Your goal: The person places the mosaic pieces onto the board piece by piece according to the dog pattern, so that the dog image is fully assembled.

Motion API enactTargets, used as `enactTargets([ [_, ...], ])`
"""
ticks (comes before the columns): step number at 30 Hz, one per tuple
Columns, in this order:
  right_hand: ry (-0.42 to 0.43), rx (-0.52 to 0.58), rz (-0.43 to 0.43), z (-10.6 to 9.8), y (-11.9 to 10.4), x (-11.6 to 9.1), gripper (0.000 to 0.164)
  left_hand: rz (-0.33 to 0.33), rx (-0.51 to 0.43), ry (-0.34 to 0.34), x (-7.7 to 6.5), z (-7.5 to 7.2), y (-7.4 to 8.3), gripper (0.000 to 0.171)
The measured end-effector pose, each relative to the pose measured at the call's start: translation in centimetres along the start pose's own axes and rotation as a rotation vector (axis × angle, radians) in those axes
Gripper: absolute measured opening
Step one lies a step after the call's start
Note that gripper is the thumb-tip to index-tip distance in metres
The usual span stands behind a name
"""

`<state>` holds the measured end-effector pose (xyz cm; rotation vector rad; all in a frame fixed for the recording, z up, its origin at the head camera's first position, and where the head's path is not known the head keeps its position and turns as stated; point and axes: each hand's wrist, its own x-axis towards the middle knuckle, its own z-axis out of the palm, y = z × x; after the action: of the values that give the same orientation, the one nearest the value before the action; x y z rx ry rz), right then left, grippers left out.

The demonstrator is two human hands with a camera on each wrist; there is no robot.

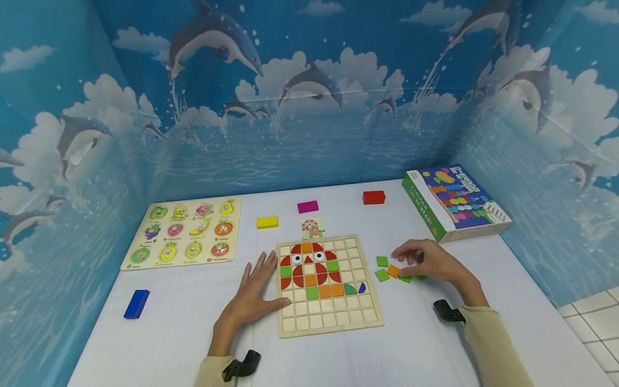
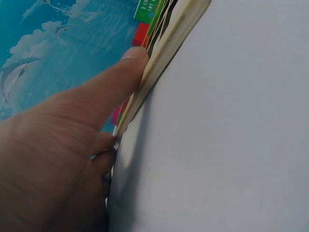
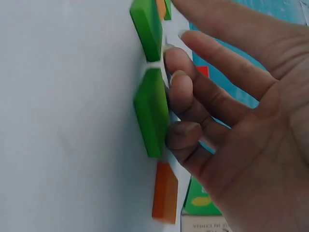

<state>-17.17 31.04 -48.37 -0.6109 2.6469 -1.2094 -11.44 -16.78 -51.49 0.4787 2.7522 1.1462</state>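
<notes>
A square wooden grid board [image 1: 329, 321] lies mid-table, its upper left filled with red, orange, green and white pieces; a green quarter piece [image 1: 350, 289] and a blue half-round piece [image 1: 362, 288] sit lower right. My left hand [image 1: 253, 295] rests spread along its left edge, thumb [image 2: 118, 72] on the rim. Over loose tiles to the right hovers my right hand [image 1: 432, 262], fingers loosely bent and nothing visible between them. Its thumb tip is by an orange tile [image 1: 393, 271]. Green tiles [image 3: 152, 113] and another orange tile [image 3: 165, 193] lie under the hand.
Above the board lies a small pattern card [image 1: 313, 228]. Yellow [image 1: 267, 222], magenta [image 1: 307, 207], red [image 1: 374, 198] and blue [image 1: 137, 304] blocks stand about. A fruit puzzle board [image 1: 184, 231] is at left, a game box [image 1: 454, 201] at back right.
</notes>
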Motion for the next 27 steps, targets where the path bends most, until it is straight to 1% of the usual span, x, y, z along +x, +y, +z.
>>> enactTargets([
  [5, 0.033, -0.046, -0.017, 1.5, -0.5, 1.0, 0.034, 0.002, -0.006, 0.006, -0.1, 0.1, -0.3, 0.113],
  [9, 0.037, -0.083, 0.003, 2.1, -0.9, 1.8, 0.029, -0.018, -0.002, -0.012, 0.0, -0.1, 0.0, 0.113],
  [12, 0.031, -0.091, 0.038, 2.2, -1.0, 2.2, 0.025, -0.045, 0.011, -0.035, 0.1, -0.3, 0.3, 0.113],
  [15, 0.003, -0.088, 0.056, 2.0, -1.1, 2.4, 0.023, -0.062, 0.023, -0.049, 0.2, -0.4, 0.4, 0.114],
  [21, -0.035, -0.108, 0.111, 1.7, -1.8, 3.0, 0.017, -0.074, 0.020, -0.053, 0.1, -0.4, 0.5, 0.114],
  [27, -0.049, -0.130, 0.182, 1.7, -2.4, 3.2, 0.019, -0.072, 0.028, -0.056, 0.1, -0.5, 0.6, 0.113],
])
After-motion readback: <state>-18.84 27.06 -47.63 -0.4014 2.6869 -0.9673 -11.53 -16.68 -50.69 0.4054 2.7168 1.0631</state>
